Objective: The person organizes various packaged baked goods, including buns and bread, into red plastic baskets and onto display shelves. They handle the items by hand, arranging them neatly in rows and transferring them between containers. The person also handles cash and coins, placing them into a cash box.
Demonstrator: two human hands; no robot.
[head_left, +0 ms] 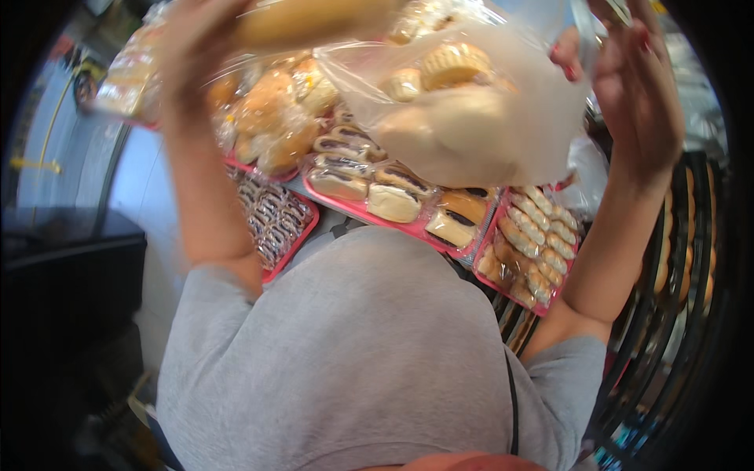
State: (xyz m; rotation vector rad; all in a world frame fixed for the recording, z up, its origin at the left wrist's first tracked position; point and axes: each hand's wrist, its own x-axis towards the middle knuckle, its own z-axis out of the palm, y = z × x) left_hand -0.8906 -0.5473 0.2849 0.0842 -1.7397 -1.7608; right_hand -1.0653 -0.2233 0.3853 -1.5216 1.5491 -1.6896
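Note:
At the upper left, my left hand (197,50) is blurred and holds one end of a long bread loaf (312,23) in clear wrap. My right hand (639,88), with red nails, grips the upper edge of a translucent plastic bag (500,135). Several rolls show inside and through that bag, one of them a ridged bun (456,63). The bag hangs over a pink tray (353,209) of wrapped breads with dark filling. The loaf is to the left of the bag's top and above a heap of bagged buns (271,112).
A pink tray of small dark-striped pastries (274,226) lies below my left forearm. Another pink tray (551,306) holds wrapped twisted rolls beside my right forearm. Dark racks with breads (686,235) stand at the right. Packaged bread (132,76) lies at the upper left.

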